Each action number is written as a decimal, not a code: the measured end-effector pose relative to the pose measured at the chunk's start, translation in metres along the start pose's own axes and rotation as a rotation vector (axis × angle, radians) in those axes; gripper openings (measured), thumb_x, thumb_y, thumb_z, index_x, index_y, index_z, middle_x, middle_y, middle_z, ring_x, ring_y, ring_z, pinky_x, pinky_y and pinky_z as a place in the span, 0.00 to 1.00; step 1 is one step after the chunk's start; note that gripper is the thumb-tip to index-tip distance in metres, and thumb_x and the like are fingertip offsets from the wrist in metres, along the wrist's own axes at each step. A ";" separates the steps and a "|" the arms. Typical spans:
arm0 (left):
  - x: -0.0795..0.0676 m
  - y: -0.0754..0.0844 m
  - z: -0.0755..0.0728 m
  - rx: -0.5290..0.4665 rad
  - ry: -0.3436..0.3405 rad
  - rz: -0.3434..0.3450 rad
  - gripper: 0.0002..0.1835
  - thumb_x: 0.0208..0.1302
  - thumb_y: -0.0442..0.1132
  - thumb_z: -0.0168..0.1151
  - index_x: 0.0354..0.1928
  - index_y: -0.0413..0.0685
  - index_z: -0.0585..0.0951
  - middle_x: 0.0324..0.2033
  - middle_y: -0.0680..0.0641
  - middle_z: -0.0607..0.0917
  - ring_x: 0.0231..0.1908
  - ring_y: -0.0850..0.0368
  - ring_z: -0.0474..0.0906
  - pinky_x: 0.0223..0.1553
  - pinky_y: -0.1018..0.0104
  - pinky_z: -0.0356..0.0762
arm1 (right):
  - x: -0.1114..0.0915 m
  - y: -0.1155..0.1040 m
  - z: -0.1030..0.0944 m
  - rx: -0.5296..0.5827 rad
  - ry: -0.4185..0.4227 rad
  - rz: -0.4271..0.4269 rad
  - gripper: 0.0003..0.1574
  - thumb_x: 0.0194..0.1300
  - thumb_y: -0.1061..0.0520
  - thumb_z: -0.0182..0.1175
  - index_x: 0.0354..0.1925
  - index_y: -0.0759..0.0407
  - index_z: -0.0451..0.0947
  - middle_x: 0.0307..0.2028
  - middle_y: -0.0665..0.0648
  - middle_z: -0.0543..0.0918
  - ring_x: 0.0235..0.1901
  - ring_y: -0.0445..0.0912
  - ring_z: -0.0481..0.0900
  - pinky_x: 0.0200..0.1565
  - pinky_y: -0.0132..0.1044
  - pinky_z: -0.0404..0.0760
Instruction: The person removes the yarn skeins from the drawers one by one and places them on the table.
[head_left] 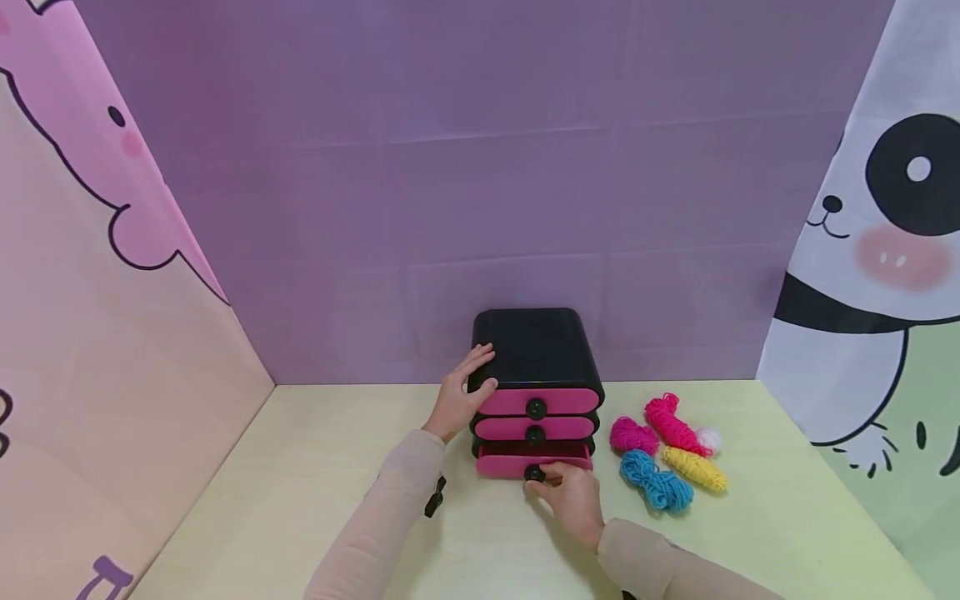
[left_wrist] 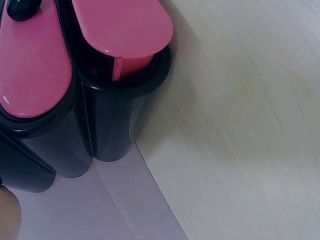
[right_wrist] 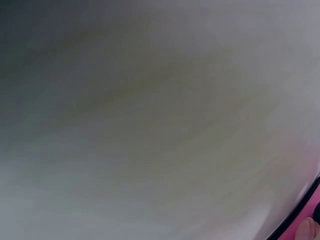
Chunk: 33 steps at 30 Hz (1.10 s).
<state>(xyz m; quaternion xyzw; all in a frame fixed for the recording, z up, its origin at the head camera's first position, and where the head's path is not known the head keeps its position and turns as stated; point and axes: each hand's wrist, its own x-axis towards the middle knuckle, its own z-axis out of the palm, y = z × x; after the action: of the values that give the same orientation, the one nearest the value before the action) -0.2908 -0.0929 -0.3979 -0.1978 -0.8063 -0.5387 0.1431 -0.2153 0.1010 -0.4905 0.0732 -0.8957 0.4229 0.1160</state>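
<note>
A small black cabinet point(head_left: 532, 346) with three pink-fronted drawers stands against the back wall. Its bottom drawer point(head_left: 498, 465) is pulled out a little, and the upper two are closed. My left hand point(head_left: 456, 402) rests on the cabinet's upper left edge, fingers stretched over the top and thumb near the front. Between thumb and fingers, my right hand point(head_left: 576, 502) pinches the round black knob point(head_left: 533, 473) of the bottom drawer. The left wrist view shows the gap behind that drawer's pink front point(left_wrist: 125, 25). Only fingertips point(right_wrist: 304, 231) appear in the right wrist view's corner.
Right of the cabinet lie yarn bundles: blue point(head_left: 656, 481), yellow point(head_left: 695, 468), bright pink point(head_left: 675, 425) and magenta point(head_left: 634, 435), plus a white ball point(head_left: 708, 439). A purple wall point(head_left: 480, 183) closes off the back of the pale table point(head_left: 315, 483), with printed side panels left and right.
</note>
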 end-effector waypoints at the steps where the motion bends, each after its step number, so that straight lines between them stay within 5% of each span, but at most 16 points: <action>1: 0.000 0.000 0.000 0.001 0.000 -0.006 0.24 0.62 0.41 0.57 0.61 0.52 0.71 0.66 0.56 0.65 0.69 0.61 0.51 0.68 0.50 0.48 | 0.001 0.000 0.000 0.004 -0.001 0.009 0.20 0.48 0.51 0.69 0.39 0.61 0.84 0.29 0.52 0.86 0.30 0.42 0.83 0.35 0.38 0.81; 5: -0.001 -0.001 0.001 0.002 -0.004 -0.003 0.24 0.62 0.40 0.57 0.62 0.52 0.71 0.66 0.57 0.65 0.69 0.61 0.50 0.68 0.50 0.49 | 0.003 -0.002 0.001 0.004 0.015 0.036 0.20 0.48 0.51 0.69 0.39 0.62 0.84 0.29 0.53 0.86 0.30 0.42 0.82 0.35 0.38 0.81; 13: -0.002 -0.002 0.000 0.010 -0.003 -0.016 0.24 0.62 0.40 0.56 0.62 0.53 0.71 0.66 0.57 0.65 0.69 0.62 0.51 0.68 0.49 0.48 | 0.010 -0.003 0.005 -0.013 0.096 -0.042 0.16 0.46 0.55 0.71 0.35 0.62 0.85 0.27 0.54 0.86 0.27 0.42 0.82 0.31 0.34 0.80; 23: -0.004 0.001 -0.003 -0.008 -0.035 -0.031 0.25 0.62 0.39 0.57 0.63 0.50 0.69 0.67 0.54 0.63 0.70 0.59 0.49 0.68 0.50 0.47 | 0.014 -0.001 0.006 -0.027 0.087 -0.060 0.16 0.47 0.56 0.70 0.36 0.62 0.84 0.28 0.55 0.86 0.28 0.43 0.83 0.34 0.39 0.81; 30: -0.014 0.037 -0.011 -0.015 -0.072 -0.035 0.25 0.63 0.36 0.54 0.63 0.39 0.67 0.67 0.45 0.62 0.70 0.51 0.48 0.68 0.48 0.48 | 0.014 -0.001 0.002 -0.007 0.040 -0.069 0.16 0.48 0.56 0.69 0.37 0.63 0.84 0.29 0.55 0.86 0.29 0.44 0.83 0.34 0.38 0.82; 33: -0.009 0.022 -0.008 -0.008 -0.050 -0.027 0.25 0.63 0.38 0.55 0.63 0.45 0.69 0.67 0.51 0.63 0.70 0.57 0.49 0.68 0.50 0.48 | 0.016 -0.003 0.002 -0.012 0.031 -0.066 0.15 0.48 0.56 0.69 0.36 0.63 0.83 0.29 0.55 0.86 0.29 0.44 0.83 0.34 0.38 0.82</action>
<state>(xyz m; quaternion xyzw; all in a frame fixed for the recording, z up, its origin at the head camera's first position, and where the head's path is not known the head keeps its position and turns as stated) -0.2723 -0.0944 -0.3808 -0.2010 -0.8101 -0.5386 0.1149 -0.2303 0.0970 -0.4851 0.0954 -0.8933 0.4148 0.1443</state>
